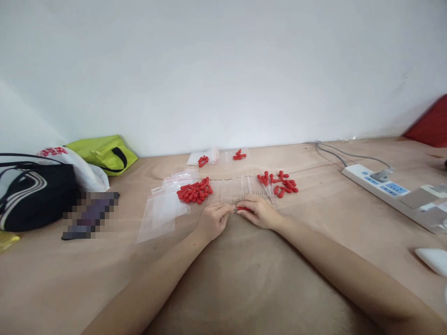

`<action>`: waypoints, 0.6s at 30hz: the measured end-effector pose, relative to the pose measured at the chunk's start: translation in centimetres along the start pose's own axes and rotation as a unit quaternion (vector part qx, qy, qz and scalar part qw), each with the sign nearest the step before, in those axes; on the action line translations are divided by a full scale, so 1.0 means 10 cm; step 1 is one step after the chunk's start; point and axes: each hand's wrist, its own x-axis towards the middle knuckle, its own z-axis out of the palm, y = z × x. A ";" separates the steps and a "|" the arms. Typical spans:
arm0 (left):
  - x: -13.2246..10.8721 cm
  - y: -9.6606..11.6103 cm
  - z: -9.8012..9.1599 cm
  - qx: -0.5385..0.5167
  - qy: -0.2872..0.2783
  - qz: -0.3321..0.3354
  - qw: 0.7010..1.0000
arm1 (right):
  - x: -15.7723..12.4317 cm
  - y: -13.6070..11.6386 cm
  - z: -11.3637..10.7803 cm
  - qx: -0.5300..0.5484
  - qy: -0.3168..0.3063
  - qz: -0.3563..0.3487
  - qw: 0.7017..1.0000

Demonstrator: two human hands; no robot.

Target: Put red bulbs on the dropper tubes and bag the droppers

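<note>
Near the centre of the tabletop (pixel 244 274), your two bare hands meet almost fingertip to fingertip. Your right hand (pixel 260 211) grasps a small red bulb (pixel 243 209), its fingers curled over the piece, which lies sideways and points toward your left hand (pixel 213 219). The left fingers are bunched at the bulb's near end, by a pale, narrow bit; whether they grip it, you cannot tell from this view.

Just beyond your hands, a row of slender clear tubes (pixel 232 190) lies side by side. At its left end sits a dense heap of red bulbs (pixel 194 190); at its right end is a looser scatter of red pieces (pixel 288 185), with clear tubes slanting down from some of the nearest ones.

Left of the heap, clear zip bags (pixel 159 216) with red seal lines overlap and lie flat. Farther back, by the wall, two small clusters of red pieces (pixel 203 161) rest at more clear bags (pixel 226 158); inside or on top is too small to tell.

At far left stand a black bag (pixel 38 195) with pale stripes, a white plastic bag (pixel 85 167) with red lettering, and a lime-green zipped bag (pixel 101 149), their contents hidden. To the right, a white power strip (pixel 375 185) holds plugs.
</note>
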 end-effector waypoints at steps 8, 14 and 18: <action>0.05 0.04 -0.04 -0.072 -0.021 -0.085 0.994 | 0.15 -0.01 0.08 0.299 0.179 0.185 0.919; 0.08 0.01 -0.04 0.042 -0.018 -0.105 0.993 | 0.21 0.32 -0.52 0.208 0.268 0.312 0.888; 0.09 -0.02 0.02 0.108 -0.047 -0.133 0.984 | 0.07 0.67 -0.74 0.054 0.252 0.419 0.871</action>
